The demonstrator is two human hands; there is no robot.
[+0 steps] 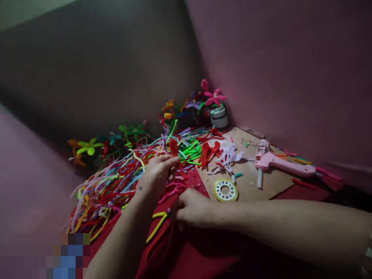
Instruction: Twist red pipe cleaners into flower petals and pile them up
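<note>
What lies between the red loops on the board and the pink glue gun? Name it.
Pale purple fuzzy pieces lie on the board between the red loops and the glue gun, as the head view shows.

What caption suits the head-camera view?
Left hand holding a red fuzzy piece, right hand close by, near colourful stems and a pink glue gun.

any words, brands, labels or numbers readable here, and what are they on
No readable text anywhere.
Pink glue gun: no legible marking.
White-and-yellow roll: holes around its ring, no legible lettering.
Grey lidded container: too dim and small to tell.
</note>
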